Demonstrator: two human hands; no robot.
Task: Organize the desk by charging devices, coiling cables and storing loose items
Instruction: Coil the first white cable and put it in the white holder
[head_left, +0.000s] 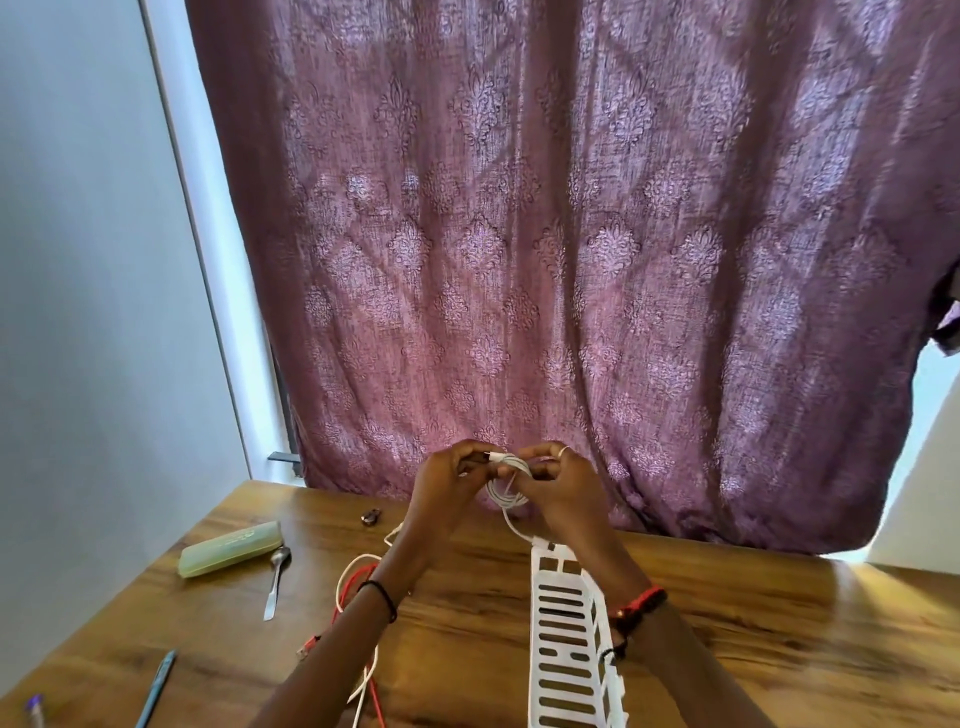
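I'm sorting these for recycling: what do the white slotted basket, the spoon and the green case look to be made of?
Basket: likely rigid white plastic, matte, judging by its evenly moulded slots.
Spoon: probably polished metal; the bowl and handle glint silver.
Case: seemingly smooth pale green plastic, perhaps slightly translucent, with a soft sheen.

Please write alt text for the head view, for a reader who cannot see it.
The left hand and right hand hold a coil of white cable above a wooden desk before a purple curtain. A white slotted basket, a green case and a spoon lie on it.
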